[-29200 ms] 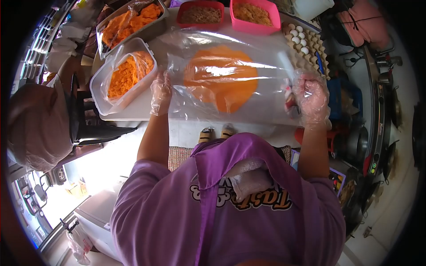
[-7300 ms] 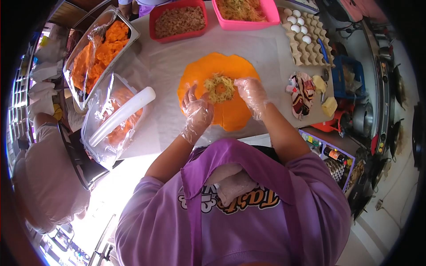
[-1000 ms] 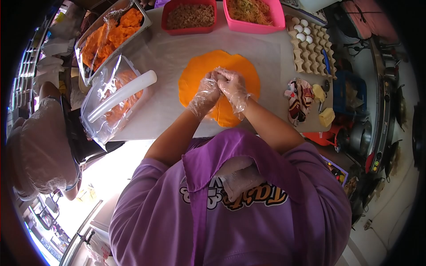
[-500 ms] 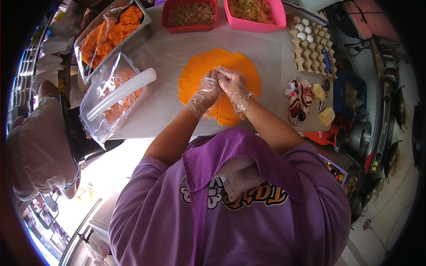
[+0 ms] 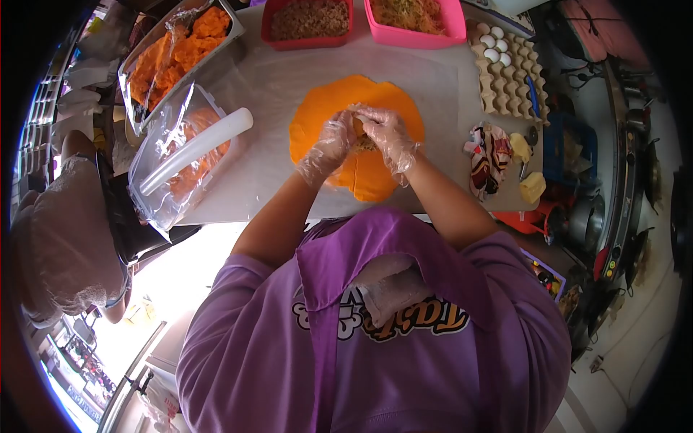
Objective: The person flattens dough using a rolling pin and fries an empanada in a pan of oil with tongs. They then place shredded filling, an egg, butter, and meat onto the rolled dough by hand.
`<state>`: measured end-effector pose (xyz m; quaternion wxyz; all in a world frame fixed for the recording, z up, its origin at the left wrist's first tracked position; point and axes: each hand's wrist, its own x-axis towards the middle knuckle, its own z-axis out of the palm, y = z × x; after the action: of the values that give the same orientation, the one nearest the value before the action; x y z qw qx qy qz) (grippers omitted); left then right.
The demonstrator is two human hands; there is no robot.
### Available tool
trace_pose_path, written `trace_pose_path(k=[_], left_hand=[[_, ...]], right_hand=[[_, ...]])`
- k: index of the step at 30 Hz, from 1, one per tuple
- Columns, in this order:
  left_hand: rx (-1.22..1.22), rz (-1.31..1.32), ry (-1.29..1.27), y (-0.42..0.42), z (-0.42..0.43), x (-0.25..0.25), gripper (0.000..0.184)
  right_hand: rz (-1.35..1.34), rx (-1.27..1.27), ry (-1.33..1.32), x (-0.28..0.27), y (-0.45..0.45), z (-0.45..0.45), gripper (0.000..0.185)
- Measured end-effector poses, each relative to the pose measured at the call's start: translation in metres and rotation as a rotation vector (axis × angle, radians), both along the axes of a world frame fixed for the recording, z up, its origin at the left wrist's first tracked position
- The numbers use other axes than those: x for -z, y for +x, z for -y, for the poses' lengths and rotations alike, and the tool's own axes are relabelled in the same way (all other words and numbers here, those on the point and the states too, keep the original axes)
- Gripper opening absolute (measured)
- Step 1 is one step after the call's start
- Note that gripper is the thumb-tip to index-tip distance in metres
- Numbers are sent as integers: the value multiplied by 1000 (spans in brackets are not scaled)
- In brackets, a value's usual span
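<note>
A flat, round sheet of orange dough (image 5: 310,130) lies on the table, its near edge drooping into a lobe. Over its middle, my left hand (image 5: 337,141) and my right hand (image 5: 386,133), both in clear plastic gloves, curve inward with their fingertips meeting at the far side. Between the palms, a patch of brownish crumbly filling (image 5: 366,143) shows on the dough. Both hands are closed around this filling; much of it is hidden beneath the fingers.
At the back stand a red tub (image 5: 307,42) of minced filling and a pink tub (image 5: 419,40) of shredded filling. A metal tray (image 5: 234,25) of orange mash and a plastic-lined container with a white rolling pin (image 5: 198,151) are left. Right are an egg tray (image 5: 509,90) and patterned cloth (image 5: 489,162).
My hands have parted slightly, the right one shifting right and the left one a little left. Brownish filling now shows between them.
</note>
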<state>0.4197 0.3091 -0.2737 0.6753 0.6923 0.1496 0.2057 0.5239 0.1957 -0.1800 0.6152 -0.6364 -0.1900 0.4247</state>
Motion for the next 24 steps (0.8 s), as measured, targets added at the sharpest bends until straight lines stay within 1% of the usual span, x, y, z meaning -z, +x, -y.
trace_pose_path(k=[2,3,4,5,6,8,9,11,12,14,15,17,18,20,21,22,23,24], left_hand=[[31,-24,-17,-2,6,-44,25],[32,-25,-18,-5,8,-54,25],[20,-80,23,-7,9,-65,26],[8,-136,64,-8,10,-69,27],[8,-136,64,-7,10,-72,27],[5,-6,105,-6,10,-76,30],[5,-6,105,-6,8,-77,30],[11,-290,123,-8,4,-77,31],[11,-290,122,-9,2,-76,31],[-39,-107,-275,-8,-1,-73,31],[-40,-107,-275,-6,-1,-72,31],[-285,-128,-818,1,0,-72,31],[-288,-127,-819,4,-2,-74,31],[-316,-152,-953,8,-7,-80,28],[-319,-152,-954,8,-9,-100,28],[-213,-400,-592,8,-12,-132,27],[-103,-629,-218,6,-12,-149,26],[-105,-629,-219,3,-12,-148,26]], right_hand=[[130,-71,-35,0,4,0,36],[129,-70,-35,1,6,1,36],[138,-105,-56,1,8,1,36],[146,-140,-76,2,9,1,36],[146,-140,-76,3,10,1,36],[151,-143,-27,3,10,1,36],[151,-143,-27,2,9,0,36],[-166,16,-53,-4,7,-2,33],[-166,16,-54,-10,9,-2,33],[-224,1,-96,-23,17,1,31],[-223,1,-96,-17,21,2,31],[-447,4,-12,-6,29,-1,29],[-446,2,-12,-4,29,-1,29],[-432,45,39,-4,28,-1,28],[-433,43,37,-6,27,-3,28],[-415,21,69,-10,26,-6,28],[-396,-1,101,-13,25,-8,28],[-396,-4,100,-14,28,-11,28]])
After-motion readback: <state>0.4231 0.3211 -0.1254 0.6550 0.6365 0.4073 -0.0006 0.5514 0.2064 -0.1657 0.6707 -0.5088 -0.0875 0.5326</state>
